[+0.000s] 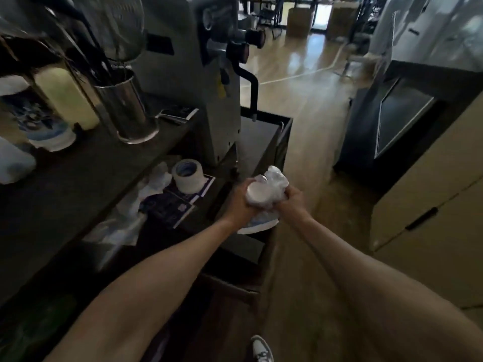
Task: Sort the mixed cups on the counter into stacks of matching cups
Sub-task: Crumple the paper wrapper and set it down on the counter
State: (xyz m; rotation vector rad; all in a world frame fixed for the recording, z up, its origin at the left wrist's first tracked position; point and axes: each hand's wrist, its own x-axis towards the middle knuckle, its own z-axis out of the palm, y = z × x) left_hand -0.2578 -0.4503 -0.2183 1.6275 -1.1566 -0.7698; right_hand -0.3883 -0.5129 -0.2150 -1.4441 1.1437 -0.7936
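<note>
Cups (pixel 257 196) in plastic sleeve (pixel 275 178) held above the counter's (pixel 78 184) right edge, left hand (pixel 241 202) wrapped round stack, right hand (pixel 294 198) clenched on sleeve; probably best: brace stack firmly, pull sleeve straight off, avoid crushing rims.

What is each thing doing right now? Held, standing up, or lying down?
left hand: grips the cup stack.
right hand: grips the plastic wrap.
cup stack: held in the air, partly wrapped.
plastic wrap: crumpled, bunched around the stack.
tape roll: lying flat, untouched.
metal utensil holder: standing upright, utensils inside.
</note>
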